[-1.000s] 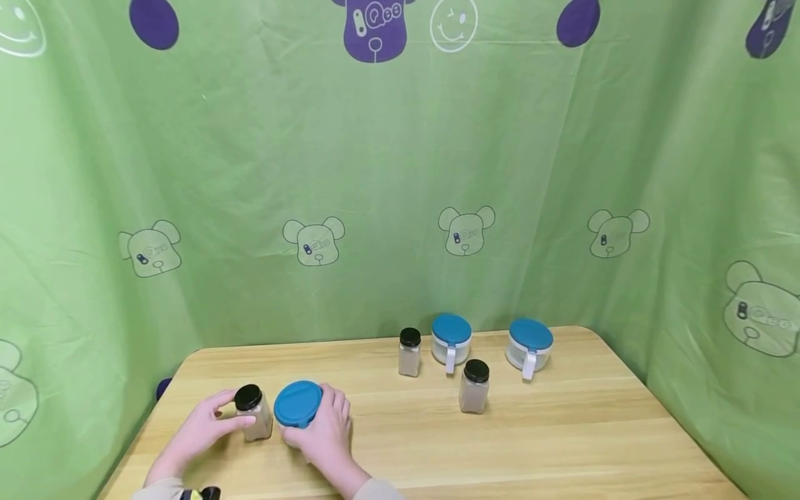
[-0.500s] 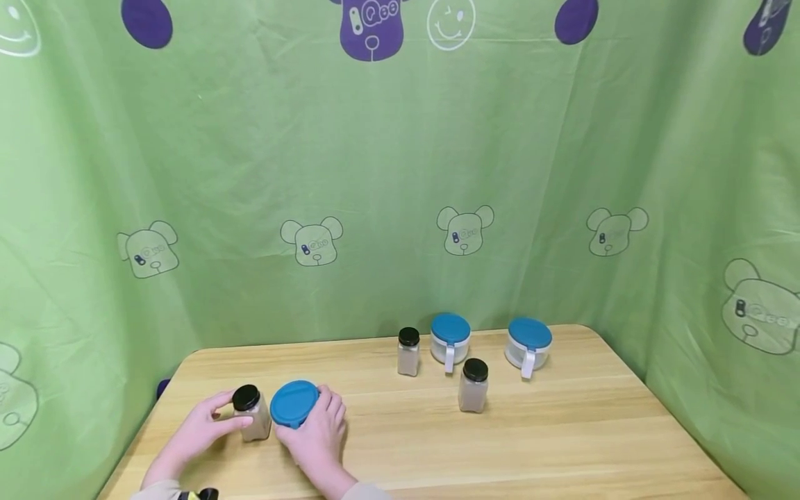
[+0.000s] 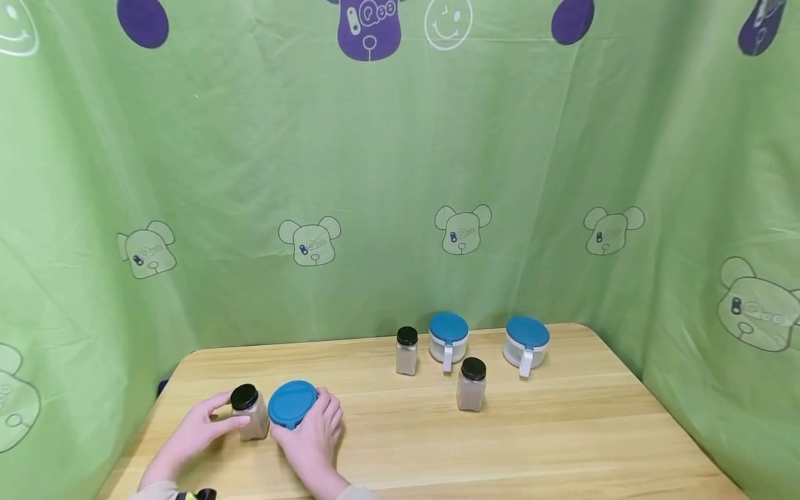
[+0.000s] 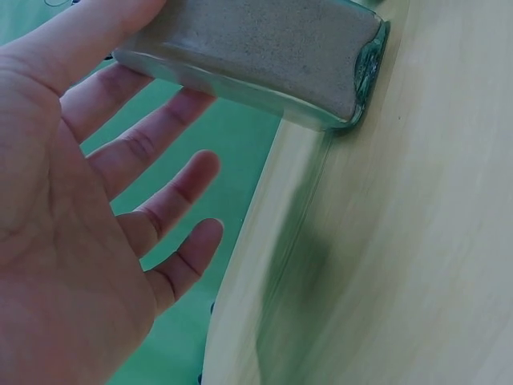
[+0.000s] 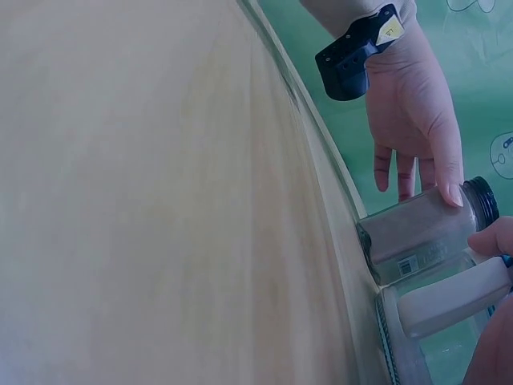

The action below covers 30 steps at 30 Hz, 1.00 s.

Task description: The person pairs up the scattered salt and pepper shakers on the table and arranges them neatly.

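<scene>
On the left of the table, my left hand (image 3: 195, 432) pinches a square spice jar (image 3: 255, 423) with a black lid between thumb and fingers. Its greyish powder fills much of the left wrist view, where the ring and little fingers (image 4: 188, 257) stand free of the glass. Just right of it is a round seasoning pot (image 3: 292, 403) with a blue lid, which my right hand (image 3: 311, 434) grips from the right side. The pot's white handle (image 5: 453, 301) shows in the right wrist view, close beside the spice jar (image 5: 421, 228). Both containers stand upright.
Farther back stand a black-lidded spice jar (image 3: 407, 353) and a blue-lidded pot (image 3: 448, 338). In front of them is another spice jar (image 3: 471, 385), with a further pot (image 3: 526, 342) to the right. A green curtain (image 3: 375, 160) hangs behind the wooden table (image 3: 550, 430).
My right hand has brought the blue-lidded pot slightly left, closer to the spice jar. The left hand keeps its hold on that jar. The head view has shifted a little.
</scene>
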Tool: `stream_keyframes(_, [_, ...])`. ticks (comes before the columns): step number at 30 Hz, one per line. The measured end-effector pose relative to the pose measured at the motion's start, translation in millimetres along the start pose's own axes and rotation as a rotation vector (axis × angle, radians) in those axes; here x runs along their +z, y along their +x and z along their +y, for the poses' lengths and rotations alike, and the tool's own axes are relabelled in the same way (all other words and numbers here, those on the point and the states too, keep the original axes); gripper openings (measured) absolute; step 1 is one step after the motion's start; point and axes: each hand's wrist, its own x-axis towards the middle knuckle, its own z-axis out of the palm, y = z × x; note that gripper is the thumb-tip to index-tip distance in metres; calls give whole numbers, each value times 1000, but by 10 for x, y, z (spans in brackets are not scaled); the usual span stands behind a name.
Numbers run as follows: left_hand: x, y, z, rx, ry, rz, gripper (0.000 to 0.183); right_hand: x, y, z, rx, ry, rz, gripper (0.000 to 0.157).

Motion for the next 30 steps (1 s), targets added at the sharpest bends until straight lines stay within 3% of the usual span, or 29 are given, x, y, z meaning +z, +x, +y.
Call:
stream_keyframes(13, [8,-26,-60,-57,-73,-63,61,14,-30,21,-3,-5,7,91])
stream_keyframes(16, [8,-25,-57,-48,-63,-49,60,13,-32,21,0,10,3,92])
stream_keyframes(23, [-58,-32,-11,43,22,7,64,-32,-35,11,-23,33,-20,98])
stream_keyframes(30, [-158,-60,74,66,72,69,65,-138,-26,-37,-42,66,-32,98])
